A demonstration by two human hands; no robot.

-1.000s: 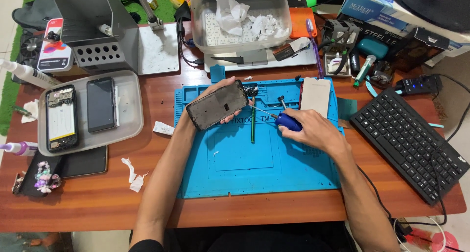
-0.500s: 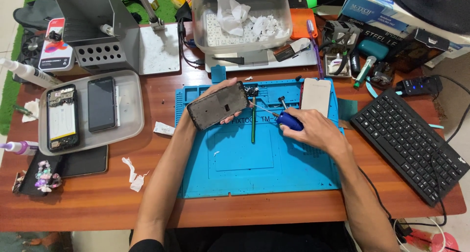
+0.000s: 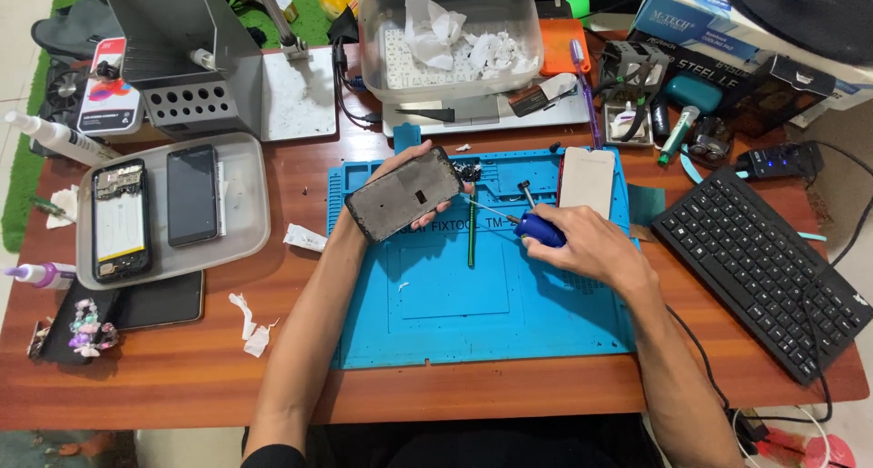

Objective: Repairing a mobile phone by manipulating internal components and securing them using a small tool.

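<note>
head view: a dark phone frame (image 3: 406, 193) is held tilted above the blue repair mat (image 3: 473, 313) by the left hand (image 3: 414, 188), the fingers wrapped around its upper and right edges, so the grip is closed on it. a small square opening is seen in the middle of the frame. a blue-handled screwdriver (image 3: 536, 229) is held in the right hand (image 3: 591, 247), the fingers closed around the handle, and its thin metal shaft is pointed to the left, towards the lower right corner of the frame; whether the tip touches it cannot be told. a green stick tool (image 3: 471, 238) is laid upright on the mat, between the two hands. a pale phone part (image 3: 587, 181) is placed at the upper right of the mat, just behind the right hand. on the left of the wooden table (image 3: 182, 377) a grey tray (image 3: 245, 204) is seen, with an opened phone (image 3: 120, 220) and a black phone (image 3: 192, 194) laid side by side in it. a black keyboard (image 3: 764, 268) is set at the right of the mat. behind the mat a clear plastic box (image 3: 450, 72) with crumpled paper inside is placed.
</note>
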